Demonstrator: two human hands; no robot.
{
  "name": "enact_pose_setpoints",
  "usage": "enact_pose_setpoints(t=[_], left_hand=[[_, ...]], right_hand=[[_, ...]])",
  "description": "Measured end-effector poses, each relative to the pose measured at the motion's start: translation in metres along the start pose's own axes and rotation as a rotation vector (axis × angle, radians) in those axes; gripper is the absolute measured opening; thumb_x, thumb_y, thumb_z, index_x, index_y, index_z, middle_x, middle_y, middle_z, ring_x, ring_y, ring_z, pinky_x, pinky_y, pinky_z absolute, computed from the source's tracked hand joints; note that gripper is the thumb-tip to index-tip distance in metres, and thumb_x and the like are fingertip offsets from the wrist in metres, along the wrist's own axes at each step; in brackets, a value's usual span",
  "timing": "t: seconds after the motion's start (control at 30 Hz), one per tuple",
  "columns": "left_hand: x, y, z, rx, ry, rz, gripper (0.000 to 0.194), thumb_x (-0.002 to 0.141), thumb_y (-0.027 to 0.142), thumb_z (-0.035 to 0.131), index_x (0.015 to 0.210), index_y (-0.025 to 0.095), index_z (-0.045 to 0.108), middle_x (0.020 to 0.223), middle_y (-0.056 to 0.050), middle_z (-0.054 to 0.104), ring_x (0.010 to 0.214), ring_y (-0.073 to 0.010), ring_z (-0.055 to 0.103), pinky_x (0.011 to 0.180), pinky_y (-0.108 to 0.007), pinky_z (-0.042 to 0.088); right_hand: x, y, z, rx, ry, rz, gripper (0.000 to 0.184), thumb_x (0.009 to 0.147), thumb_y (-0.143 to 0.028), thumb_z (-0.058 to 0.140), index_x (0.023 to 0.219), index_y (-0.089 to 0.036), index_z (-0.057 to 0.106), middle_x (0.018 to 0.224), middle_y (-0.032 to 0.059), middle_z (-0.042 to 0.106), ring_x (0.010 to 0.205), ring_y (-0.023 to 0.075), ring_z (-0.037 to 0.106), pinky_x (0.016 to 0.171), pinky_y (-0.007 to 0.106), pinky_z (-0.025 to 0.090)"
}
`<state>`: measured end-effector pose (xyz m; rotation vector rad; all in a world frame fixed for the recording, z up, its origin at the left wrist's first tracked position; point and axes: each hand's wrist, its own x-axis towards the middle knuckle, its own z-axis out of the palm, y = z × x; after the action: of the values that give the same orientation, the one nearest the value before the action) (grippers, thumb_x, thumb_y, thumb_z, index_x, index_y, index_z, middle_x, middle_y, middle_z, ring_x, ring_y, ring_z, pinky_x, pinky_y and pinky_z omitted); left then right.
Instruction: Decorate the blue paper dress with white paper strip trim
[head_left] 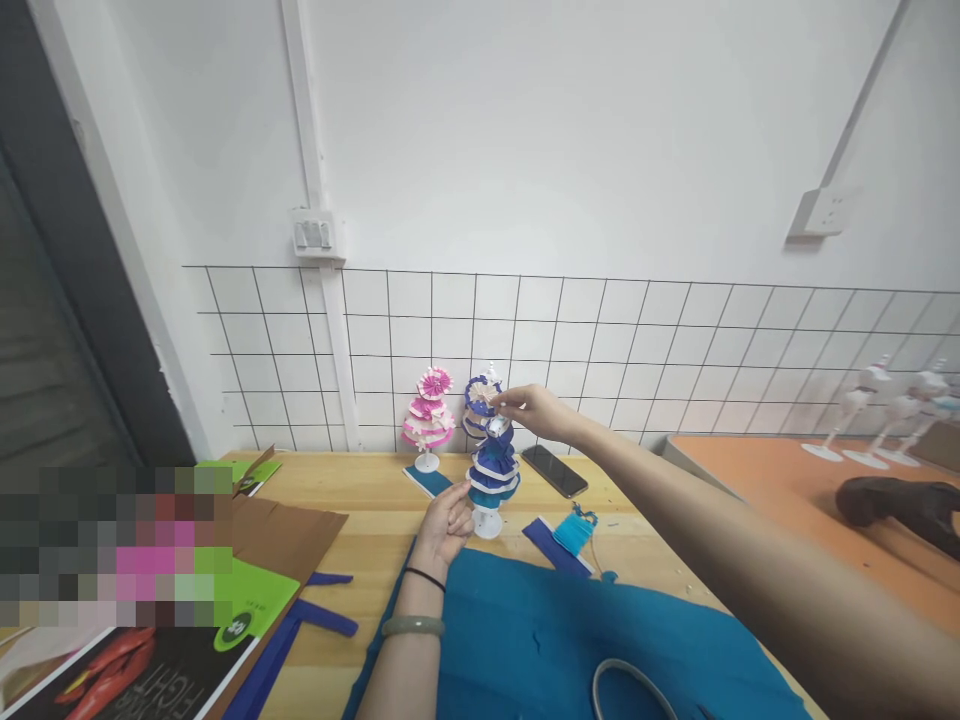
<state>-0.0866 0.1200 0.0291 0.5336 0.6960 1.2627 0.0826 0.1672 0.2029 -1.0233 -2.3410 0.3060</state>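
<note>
A miniature dress form (495,465) wears a tiered blue and teal ruffled dress with white trim, on a round white base. My right hand (536,412) reaches in from the right, thumb and fingers closed together at the form's white top. Below, my left hand (448,525) has most fingers curled, with the index fingertip against the left edge of the lower ruffles; whether it pinches fabric I cannot tell. Close behind stands another form with a navy and cream rosette (480,393). A pink and white ruffled form (428,420) is to its left.
Teal cloth (540,630) covers the table's front, with a grey loop-shaped handle (630,685) on it. A phone (555,470), a navy strip (556,545) and teal pleated fabric (575,530) lie right. Cardboard (285,530) is left; bare white forms (851,410) stand on the orange table (780,500).
</note>
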Motion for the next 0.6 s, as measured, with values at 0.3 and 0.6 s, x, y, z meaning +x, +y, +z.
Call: enact_pose_setpoints(t=[0.3, 0.6], left_hand=[[0.001, 0.005, -0.013, -0.121, 0.025, 0.101, 0.023, 0.086, 0.033, 0.047, 0.088, 0.012, 0.056, 0.068, 0.003, 0.056, 0.048, -0.0053, 0.049, 0.044, -0.019, 0.042], [-0.015, 0.014, 0.012, -0.032, -0.04, 0.145, 0.029, 0.071, 0.039, 0.064, 0.066, 0.011, 0.06, 0.025, 0.013, 0.023, 0.023, 0.0003, 0.014, 0.031, -0.015, 0.007]], right_hand=[[0.007, -0.009, 0.004, -0.121, 0.013, 0.002, 0.019, 0.08, -0.015, 0.054, 0.095, -0.015, 0.065, 0.084, 0.0055, 0.069, 0.076, 0.016, 0.062, 0.069, 0.026, 0.047], [0.012, -0.015, 0.009, -0.238, -0.033, -0.023, 0.02, 0.088, -0.03, 0.049, 0.096, -0.015, 0.058, 0.093, 0.0033, 0.062, 0.08, 0.0147, 0.06, 0.073, 0.034, 0.048]])
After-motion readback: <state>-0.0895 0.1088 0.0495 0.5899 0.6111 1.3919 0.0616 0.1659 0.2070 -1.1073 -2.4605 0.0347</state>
